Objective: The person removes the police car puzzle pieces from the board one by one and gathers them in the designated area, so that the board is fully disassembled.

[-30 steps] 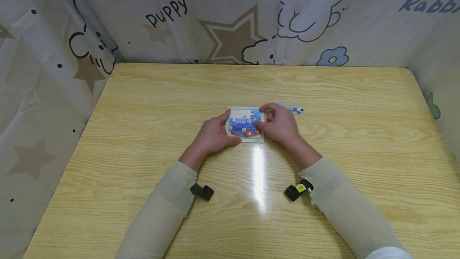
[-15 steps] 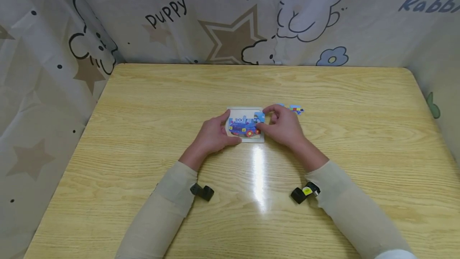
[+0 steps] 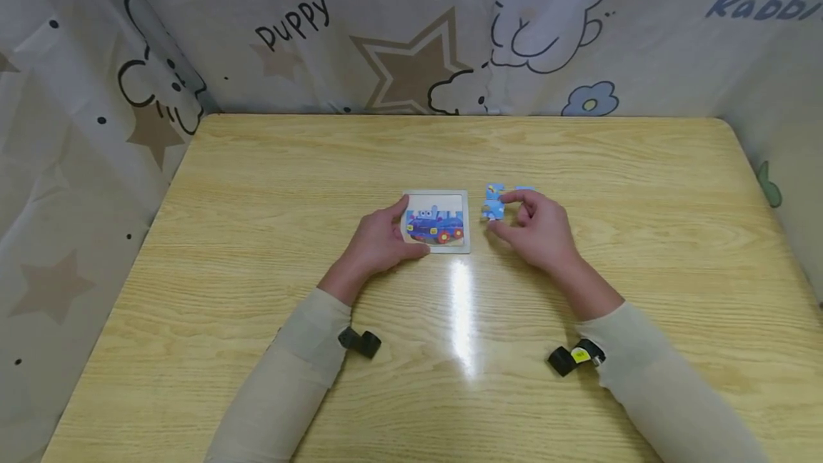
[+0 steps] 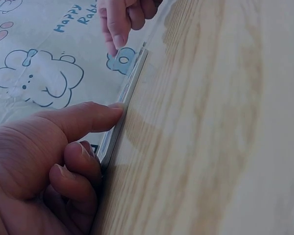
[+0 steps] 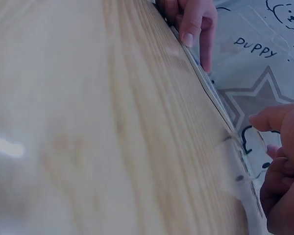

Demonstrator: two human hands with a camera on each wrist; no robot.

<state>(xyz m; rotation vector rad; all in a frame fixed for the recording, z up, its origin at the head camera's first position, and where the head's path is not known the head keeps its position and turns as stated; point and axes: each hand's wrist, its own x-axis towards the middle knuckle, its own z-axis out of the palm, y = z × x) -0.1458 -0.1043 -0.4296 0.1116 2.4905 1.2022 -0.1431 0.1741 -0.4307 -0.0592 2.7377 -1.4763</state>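
Note:
A small jigsaw tray [image 3: 467, 223] with a pale border lies on the table and shows a blue car picture, with bare cream backing along its top. My left hand [image 3: 376, 241] grips the tray's left side, index finger at the upper left and thumb along the bottom edge. To the right of the tray, my right hand [image 3: 536, 231] pinches a light-blue puzzle piece [image 3: 493, 210] between thumb and index finger. Another blue puzzle piece [image 3: 495, 190] lies just behind it. Both wrist views show the hands low against the tabletop, with the picture seen too edge-on to read.
More blue pieces [image 3: 524, 188] show behind my right hand, partly hidden by it. The wooden table [image 3: 289, 163] reaches to a printed cloth backdrop [image 3: 411, 34] at the back and sides. A bright light reflection crosses the tabletop in front of the tray.
My right hand has lifted a blue piece from the tray's upper right corner and carried it right, beside the loose pieces. My left hand has stayed on the tray.

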